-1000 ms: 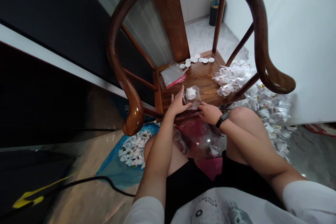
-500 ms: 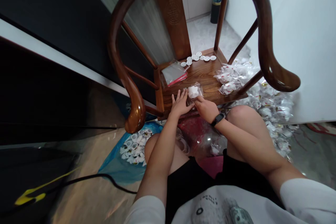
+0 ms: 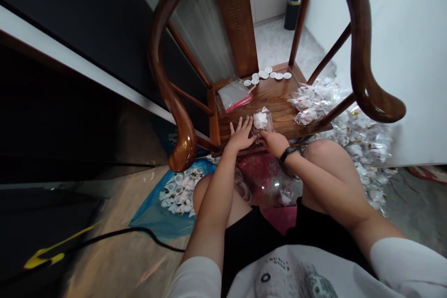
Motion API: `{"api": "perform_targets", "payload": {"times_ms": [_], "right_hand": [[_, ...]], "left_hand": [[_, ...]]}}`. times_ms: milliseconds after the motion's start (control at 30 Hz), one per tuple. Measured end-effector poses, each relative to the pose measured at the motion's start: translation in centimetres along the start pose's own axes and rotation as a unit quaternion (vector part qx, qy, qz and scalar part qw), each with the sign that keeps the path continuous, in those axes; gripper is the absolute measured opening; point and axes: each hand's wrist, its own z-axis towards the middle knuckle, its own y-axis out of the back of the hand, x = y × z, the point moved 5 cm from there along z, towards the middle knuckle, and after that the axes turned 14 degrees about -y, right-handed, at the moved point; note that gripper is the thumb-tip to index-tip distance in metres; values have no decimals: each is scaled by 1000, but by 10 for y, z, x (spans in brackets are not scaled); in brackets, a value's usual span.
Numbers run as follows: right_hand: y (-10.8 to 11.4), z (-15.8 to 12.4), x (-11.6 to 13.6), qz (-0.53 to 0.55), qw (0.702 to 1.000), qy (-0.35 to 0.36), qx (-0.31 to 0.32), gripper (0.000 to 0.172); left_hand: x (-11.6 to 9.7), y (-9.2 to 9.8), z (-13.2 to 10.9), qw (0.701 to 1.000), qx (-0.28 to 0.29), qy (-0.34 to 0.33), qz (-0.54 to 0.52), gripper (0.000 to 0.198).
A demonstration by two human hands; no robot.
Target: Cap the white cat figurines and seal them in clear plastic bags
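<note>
Nearest, at left on the floor [image 3: 104,251]: loose white pieces [image 3: 179,191] on blue plastic [image 3: 150,221]. At the front of the chair seat [image 3: 279,98], 2 hands. Left hand [image 3: 241,138]: fingers spread flat, gripping nothing, just left of a clear bag [image 3: 269,127]. Right hand [image 3: 275,143]: fingers bent, tips at the bag's near edge; whether they pinch the film is not discernible. The bag, with 1 white figure [image 3: 260,120] in it, lies on the seat ahead of both; its long axis appears to run away from the body. Neither hand is clearly nearer the figure. Beyond: red-edged flat bags [image 3: 233,95] left, wrapped figures [image 3: 307,115] right, white discs [image 3: 266,75] at the back.
</note>
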Motion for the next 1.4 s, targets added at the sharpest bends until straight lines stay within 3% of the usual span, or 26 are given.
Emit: {"api": "perform_targets", "payload": {"times_ms": [333,567,700,967,1200,1400], "right_hand": [[-10,6,3,-20,1000,9,21,24],[1,-6,2,21,996,77,34,18],[5,-4,5,36,998,51,3,22],[-4,2,15,15,999,42,30,30],[-2,1,13,43,998,45,0,23],[-6,6,13,38,998,38,20,24]], "left_hand": [[2,-3,-3,1000,4,10,7,91],[4,-3,-4,1000,1,14,9,88],[4,-4,-3,1000,2,10,14,90],[6,-5,-3,1000,13,17,17,91],[4,-4,-4,1000,6,10,9,87],[3,-4,-4,999,31,21,24,91]]}}
